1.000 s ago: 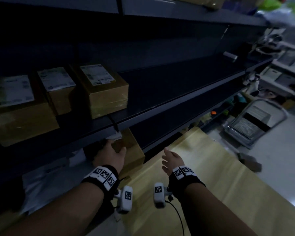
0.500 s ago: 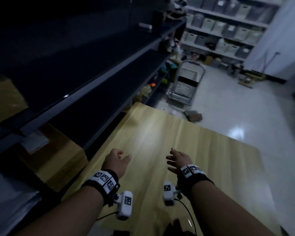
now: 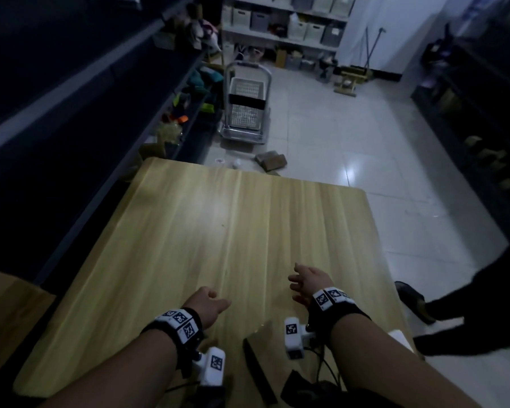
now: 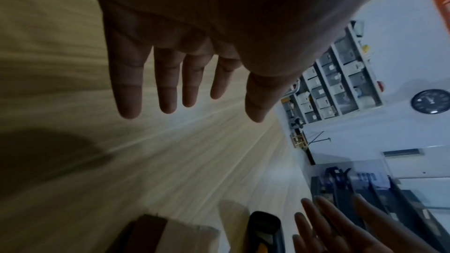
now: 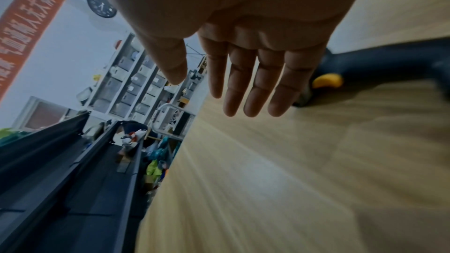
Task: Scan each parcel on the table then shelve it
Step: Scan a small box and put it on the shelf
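Your left hand (image 3: 208, 304) and right hand (image 3: 308, 282) hover over the table (image 3: 218, 231) with fingers spread and holding nothing, while the parcel (image 4: 170, 236) and scanner (image 5: 365, 68) lie near you, so a hasty reach may knock them off.

Both forearms are bare, and each wrist wears a black band (image 3: 186, 334) topped with white blocks printed with black square codes, while a small white camera box (image 3: 294, 337) bearing the same kind of code hangs beneath, a thin black cable (image 3: 327, 366) trailing from the right one.
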`<move>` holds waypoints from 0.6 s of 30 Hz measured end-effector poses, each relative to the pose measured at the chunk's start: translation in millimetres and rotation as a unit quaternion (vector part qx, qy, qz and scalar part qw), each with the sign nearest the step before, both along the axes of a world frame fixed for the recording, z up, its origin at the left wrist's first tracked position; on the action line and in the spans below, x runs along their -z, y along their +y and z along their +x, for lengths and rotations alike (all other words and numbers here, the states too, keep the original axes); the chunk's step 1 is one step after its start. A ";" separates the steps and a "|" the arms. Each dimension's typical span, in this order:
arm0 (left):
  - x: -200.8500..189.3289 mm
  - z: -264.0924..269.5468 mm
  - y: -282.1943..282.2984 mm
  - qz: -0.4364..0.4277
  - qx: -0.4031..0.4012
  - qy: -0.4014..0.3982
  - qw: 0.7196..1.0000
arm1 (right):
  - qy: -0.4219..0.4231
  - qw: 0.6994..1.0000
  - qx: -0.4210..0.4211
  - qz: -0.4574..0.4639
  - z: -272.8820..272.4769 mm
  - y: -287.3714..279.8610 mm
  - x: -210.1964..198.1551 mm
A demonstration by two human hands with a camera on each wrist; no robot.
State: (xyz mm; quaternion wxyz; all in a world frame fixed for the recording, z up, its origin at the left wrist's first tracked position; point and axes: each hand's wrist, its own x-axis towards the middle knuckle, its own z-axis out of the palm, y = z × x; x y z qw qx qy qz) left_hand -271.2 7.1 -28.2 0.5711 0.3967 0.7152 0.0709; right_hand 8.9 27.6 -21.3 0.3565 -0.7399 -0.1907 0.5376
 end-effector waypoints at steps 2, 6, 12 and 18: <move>6.6 11.8 -3.2 -0.012 0.003 0.001 1.000 | -0.002 1.000 0.009 -0.008 14.6 -6.7 8.1; 20.1 35.8 -12.3 -0.033 -0.008 0.000 0.999 | 0.017 0.999 0.020 -0.021 38.5 -20.2 26.8; 40.8 67.4 -40.9 -0.076 -0.005 0.021 0.997 | 0.055 0.994 -0.030 -0.088 53.8 -42.2 44.8; 70.8 88.9 -66.0 -0.088 -0.038 0.016 0.995 | 0.109 0.970 -0.148 -0.157 51.4 -64.6 57.8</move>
